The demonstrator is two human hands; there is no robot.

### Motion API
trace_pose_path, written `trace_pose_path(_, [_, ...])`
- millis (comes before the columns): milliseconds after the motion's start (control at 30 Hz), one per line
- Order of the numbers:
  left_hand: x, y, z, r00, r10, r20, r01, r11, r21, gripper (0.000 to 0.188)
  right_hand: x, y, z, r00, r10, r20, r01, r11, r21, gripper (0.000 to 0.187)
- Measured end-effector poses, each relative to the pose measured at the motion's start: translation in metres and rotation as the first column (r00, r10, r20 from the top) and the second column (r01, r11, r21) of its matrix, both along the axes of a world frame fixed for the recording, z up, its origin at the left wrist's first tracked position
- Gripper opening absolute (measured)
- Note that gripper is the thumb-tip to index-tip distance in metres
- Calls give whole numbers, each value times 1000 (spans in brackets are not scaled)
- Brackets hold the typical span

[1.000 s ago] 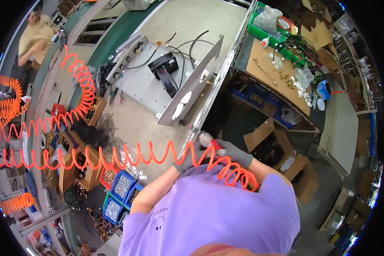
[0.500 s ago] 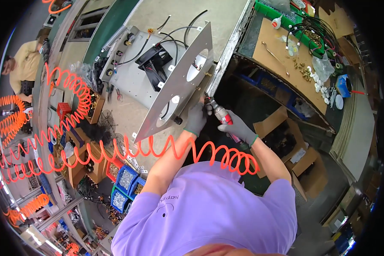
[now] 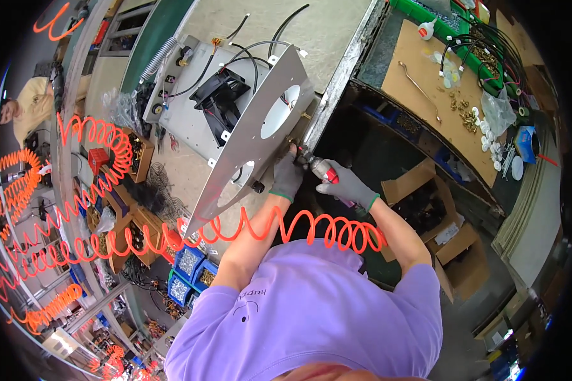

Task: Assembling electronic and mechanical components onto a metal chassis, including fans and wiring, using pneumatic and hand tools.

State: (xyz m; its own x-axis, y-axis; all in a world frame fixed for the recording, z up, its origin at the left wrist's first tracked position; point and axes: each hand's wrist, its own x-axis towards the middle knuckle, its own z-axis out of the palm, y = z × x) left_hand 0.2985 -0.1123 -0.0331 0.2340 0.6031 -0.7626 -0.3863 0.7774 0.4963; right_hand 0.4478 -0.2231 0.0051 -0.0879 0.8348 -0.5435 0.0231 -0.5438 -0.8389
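Note:
In grey gloves, both my hands are at the right edge of an upright grey metal panel [image 3: 241,136] with large round holes. My right hand [image 3: 349,185] is closed around an air ratchet wrench [image 3: 325,170], silver and red, its head pointing up-left at the panel's back side. My left hand [image 3: 287,178] is beside the tool's head with curled fingers; what they pinch is hidden. A black knob [image 3: 258,187] sticks out low on the panel near the left hand. Behind the panel, a black fan [image 3: 222,95] sits on the grey metal base with loose black cables.
An orange coiled air hose [image 3: 337,232] crosses in front of my forearms. At right, a cardboard-topped bench [image 3: 419,82] bears brass fittings, white discs and cables. Open cartons [image 3: 426,197] stand below it. Blue bins [image 3: 187,263] of hardware are at lower left. A person [image 3: 35,108] is at far left.
Both hands and the wrench have shifted slightly left, the tool's head coming nearer the panel. The whole view has turned a little, and the fan appears further left and lower.

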Motion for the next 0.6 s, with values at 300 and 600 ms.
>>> trace_pose_path(300, [-8,8,-3,1000,4,-20,-2,994,110,13,12,14,3,997,78,7,-77,994,-76,64])
trace_pose_path(600, [-3,8,13,999,29,-19,-28,999,46,12,15,18,8,988,142,67,-134,984,-117,51])
